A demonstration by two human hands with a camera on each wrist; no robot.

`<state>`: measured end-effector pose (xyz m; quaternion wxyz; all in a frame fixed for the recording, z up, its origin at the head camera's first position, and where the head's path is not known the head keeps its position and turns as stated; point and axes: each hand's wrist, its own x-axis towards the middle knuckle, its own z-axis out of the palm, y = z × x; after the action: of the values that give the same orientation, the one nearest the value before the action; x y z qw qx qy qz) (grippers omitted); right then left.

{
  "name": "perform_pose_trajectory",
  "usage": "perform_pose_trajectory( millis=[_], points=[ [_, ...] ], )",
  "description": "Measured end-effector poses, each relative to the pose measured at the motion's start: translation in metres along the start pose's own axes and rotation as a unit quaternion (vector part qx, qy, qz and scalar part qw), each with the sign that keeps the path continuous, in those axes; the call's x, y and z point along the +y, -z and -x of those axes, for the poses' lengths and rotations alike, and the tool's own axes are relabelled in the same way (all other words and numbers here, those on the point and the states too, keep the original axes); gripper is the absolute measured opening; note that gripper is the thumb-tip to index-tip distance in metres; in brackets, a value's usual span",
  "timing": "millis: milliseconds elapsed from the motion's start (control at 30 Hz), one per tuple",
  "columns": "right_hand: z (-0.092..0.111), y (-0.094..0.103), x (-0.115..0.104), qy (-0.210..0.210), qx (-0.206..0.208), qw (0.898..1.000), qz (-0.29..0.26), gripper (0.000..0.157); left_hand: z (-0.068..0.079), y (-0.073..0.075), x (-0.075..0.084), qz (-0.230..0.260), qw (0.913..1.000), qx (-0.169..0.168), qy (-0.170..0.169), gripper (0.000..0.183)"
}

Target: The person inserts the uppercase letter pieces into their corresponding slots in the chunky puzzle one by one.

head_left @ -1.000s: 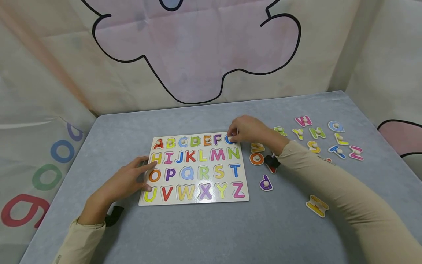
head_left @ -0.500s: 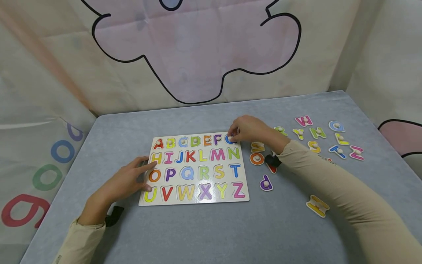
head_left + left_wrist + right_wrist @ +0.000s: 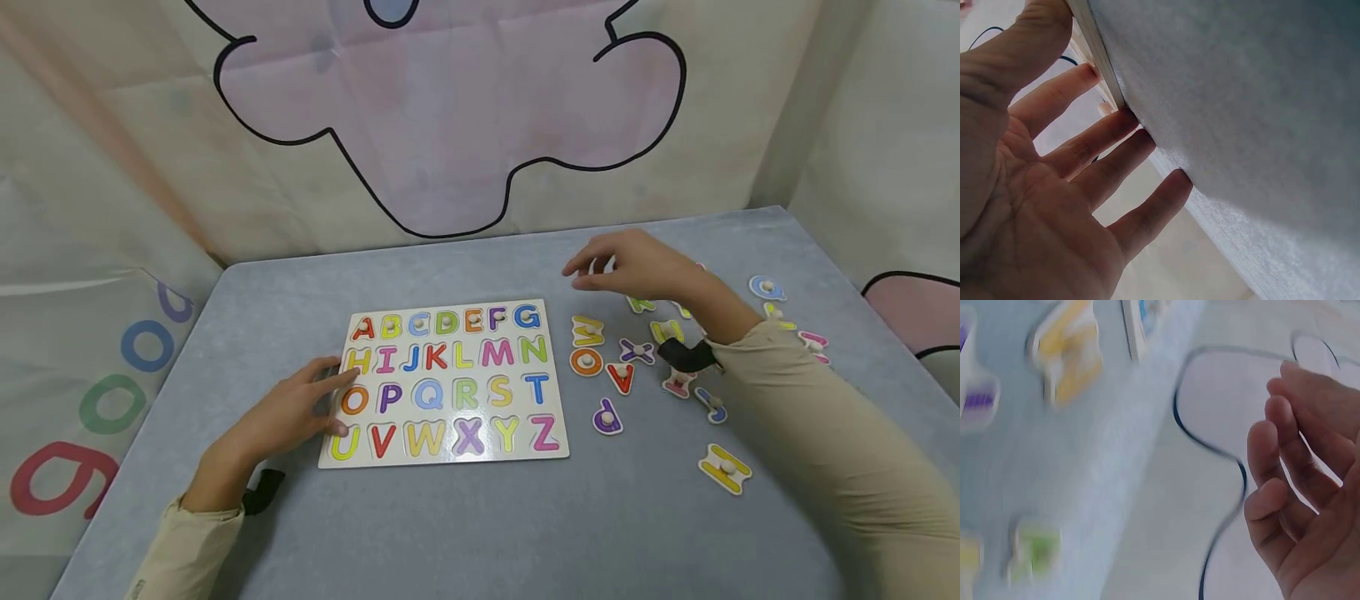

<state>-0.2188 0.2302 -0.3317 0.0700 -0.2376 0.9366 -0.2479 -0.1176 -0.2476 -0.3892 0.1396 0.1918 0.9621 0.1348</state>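
Observation:
A white wooden alphabet board (image 3: 442, 450) lies flat on the table. Its top row holds knobbed letter pieces, with a blue G piece (image 3: 527, 316) at the right end. My left hand (image 3: 292, 408) rests at the board's left edge, thumb and forefinger on its face. In the left wrist view its other fingertips (image 3: 1175, 184) reach the board's edge (image 3: 1100, 59) and the table. Beyond the board's upper right corner my right hand (image 3: 637, 265) hovers above the table, fingers loosely bent and holding nothing. Below it lie a yellow W piece (image 3: 587, 331) and an orange O piece (image 3: 586, 362).
Several loose letter pieces lie right of the board, among them a purple piece (image 3: 607, 417), a red V piece (image 3: 620, 377) and a yellow H piece (image 3: 724, 469). The right forearm covers some of them. A printed cloth (image 3: 420, 192) hangs behind the table (image 3: 450, 533).
My right hand has let go of the G piece, which stays in the board's top row, and has moved up and right. The left hand has stayed on the board.

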Motion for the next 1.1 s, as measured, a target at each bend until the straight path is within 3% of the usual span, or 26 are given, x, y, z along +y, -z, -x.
perform_pose_trajectory(
  millis=[133,233,333,400,467,533,633,733,867,967,1100],
  points=[
    [0.026,0.021,0.016,-0.016,0.028,0.999,0.003,0.019,0.003,0.002,-0.004,-0.003,1.0000,-0.006,0.002,0.081],
    [0.042,0.026,0.028,-0.022,0.041,0.999,-0.004,0.020,0.005,0.003,-0.010,-0.008,0.9999,-0.011,0.001,0.083],
    [0.059,0.023,0.038,0.018,0.044,0.999,-0.014,0.022,0.006,0.005,-0.017,-0.004,0.9998,-0.017,-0.004,0.086],
    [0.071,0.017,0.044,0.071,0.032,0.997,-0.030,0.026,0.006,0.005,-0.021,0.004,0.9997,-0.020,-0.010,0.089],
    [0.082,0.011,0.049,0.131,-0.005,0.990,-0.056,0.029,0.006,0.006,-0.023,0.013,0.9995,-0.023,-0.018,0.090],
    [0.094,0.003,0.051,0.187,-0.059,0.976,-0.089,0.029,0.006,0.006,-0.025,0.019,0.9992,-0.025,-0.024,0.090],
    [0.111,-0.007,0.052,0.228,-0.147,0.954,-0.123,0.026,0.006,0.006,-0.026,0.022,0.9990,-0.028,-0.026,0.090],
    [0.125,-0.015,0.053,0.234,-0.209,0.939,-0.143,0.024,0.005,0.006,-0.025,0.022,0.9991,-0.032,-0.020,0.090],
    [0.139,-0.020,0.057,0.226,-0.255,0.927,-0.159,0.024,0.003,0.006,-0.023,0.022,0.9991,-0.032,-0.014,0.089],
    [0.147,-0.021,0.060,0.222,-0.267,0.924,-0.160,0.023,0.002,0.005,-0.020,0.025,0.9992,-0.030,-0.013,0.088],
    [0.153,-0.023,0.063,0.213,-0.266,0.928,-0.150,0.022,0.000,0.004,-0.017,0.028,0.9992,-0.028,-0.009,0.088]
  ],
)
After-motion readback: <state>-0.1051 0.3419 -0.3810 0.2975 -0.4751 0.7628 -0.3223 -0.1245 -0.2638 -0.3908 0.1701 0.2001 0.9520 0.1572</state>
